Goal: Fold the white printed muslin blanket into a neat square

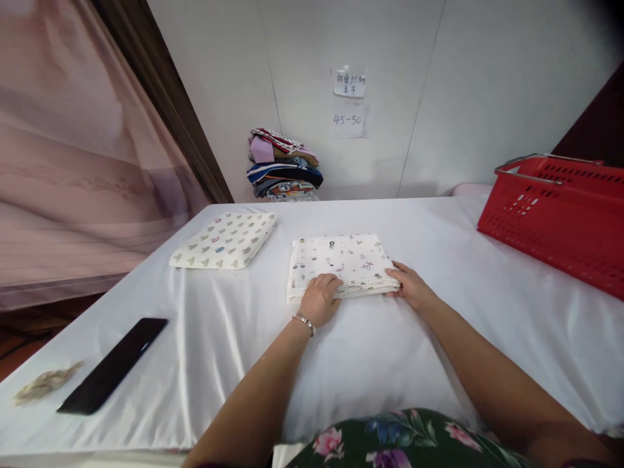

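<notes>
A white folded cloth (341,260) with small printed figures lies on the white-covered table in front of me, its layers showing along the near edge. My left hand (320,300), with a bracelet at the wrist, is at the near edge of this cloth, fingers over the top and thumb at the front. At the near right corner, my right hand (412,286) grips the layers between thumb and fingers; part of its fingers is hidden. To the left lies a second folded cloth (227,240), cream with grey mouse-head shapes, apart from both hands.
A red plastic basket (560,221) with metal handles stands at the right. On the left are a black flat object (117,364) and a beige twisted bundle (47,383). Behind the table rises a stack of folded fabrics (283,166) against the wall. Pink curtains (73,162) hang left.
</notes>
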Motion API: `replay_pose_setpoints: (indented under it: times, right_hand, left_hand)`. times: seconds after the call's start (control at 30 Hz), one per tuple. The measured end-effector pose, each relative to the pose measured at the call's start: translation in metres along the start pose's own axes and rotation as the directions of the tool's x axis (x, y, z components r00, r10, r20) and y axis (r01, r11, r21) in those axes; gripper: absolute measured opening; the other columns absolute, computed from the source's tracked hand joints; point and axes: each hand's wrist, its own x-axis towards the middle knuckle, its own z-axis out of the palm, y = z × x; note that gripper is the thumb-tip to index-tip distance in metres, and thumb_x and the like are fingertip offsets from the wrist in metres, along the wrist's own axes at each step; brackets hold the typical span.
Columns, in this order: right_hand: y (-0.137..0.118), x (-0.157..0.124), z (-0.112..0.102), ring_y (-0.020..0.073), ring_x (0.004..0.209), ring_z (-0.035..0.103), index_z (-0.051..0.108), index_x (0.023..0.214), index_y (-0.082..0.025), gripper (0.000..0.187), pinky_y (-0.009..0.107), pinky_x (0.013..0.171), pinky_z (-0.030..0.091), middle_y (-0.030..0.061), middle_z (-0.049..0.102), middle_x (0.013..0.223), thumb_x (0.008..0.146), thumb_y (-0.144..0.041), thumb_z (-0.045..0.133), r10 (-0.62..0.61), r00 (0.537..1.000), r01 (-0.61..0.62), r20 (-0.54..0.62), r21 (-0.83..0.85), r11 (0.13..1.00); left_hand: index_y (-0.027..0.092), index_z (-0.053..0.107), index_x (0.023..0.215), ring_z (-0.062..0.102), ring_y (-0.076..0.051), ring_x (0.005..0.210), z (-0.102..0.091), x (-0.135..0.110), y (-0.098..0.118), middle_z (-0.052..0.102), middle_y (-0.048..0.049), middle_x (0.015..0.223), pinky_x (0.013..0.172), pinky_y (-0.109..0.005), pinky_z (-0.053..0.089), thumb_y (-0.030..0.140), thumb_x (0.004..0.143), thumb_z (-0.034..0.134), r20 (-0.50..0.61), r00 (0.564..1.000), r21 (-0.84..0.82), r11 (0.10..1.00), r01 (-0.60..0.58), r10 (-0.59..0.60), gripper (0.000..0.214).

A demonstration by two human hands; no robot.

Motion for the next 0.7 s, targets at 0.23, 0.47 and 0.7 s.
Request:
replay_pose_setpoints:
  times: [0.23, 0.47, 0.7]
  right_hand:
    - [-0.008, -0.001, 0.003, 0.0154, 0.072, 0.063, 0.055, 0.106, -0.02, 0.031, 0.024, 0.052, 0.055, 0.0051, 0.067, 0.092, 0.077, -0.031, 0.058, -0.01, 0.992, -0.008, 0.127, 0.138, 0.99]
    - [-0.018, -0.009, 0.007, 0.0157, 0.073, 0.062, 0.038, 0.13, -0.026, 0.059, 0.026, 0.052, 0.056, 0.0058, 0.064, 0.104, 0.076, -0.034, 0.062, -0.062, 0.994, 0.048, 0.09, 0.149, 0.988]
    - [-0.012, -0.012, -0.001, 0.0163, 0.067, 0.061, 0.016, 0.143, -0.03, 0.087, 0.031, 0.052, 0.057, 0.006, 0.062, 0.105, 0.073, -0.042, 0.065, -0.064, 0.998, 0.064, -0.014, -0.024, 0.998]
  left_hand:
    - [0.022, 0.047, 0.12, 0.045, -0.023, 0.107, 0.004, 0.001, 0.011, 0.052, -0.0072, 0.116, 0.089, -0.039, 0.037, 0.005, 0.068, 0.051, -0.015, 0.998, 0.081, 0.995, 0.054, -0.053, 0.055]
    - [0.019, 0.045, 0.121, 0.046, -0.024, 0.102, 0.01, 0.002, 0.018, 0.053, -0.0086, 0.112, 0.085, -0.039, 0.037, 0.003, 0.068, 0.046, -0.102, 0.985, 0.167, 0.974, 0.154, -0.138, 0.055]
    - [0.021, 0.051, 0.115, 0.047, -0.024, 0.1, 0.008, 0.003, 0.012, 0.055, -0.0073, 0.109, 0.083, -0.038, 0.039, 0.005, 0.07, 0.045, -0.09, 0.986, 0.152, 0.976, 0.155, -0.142, 0.048]
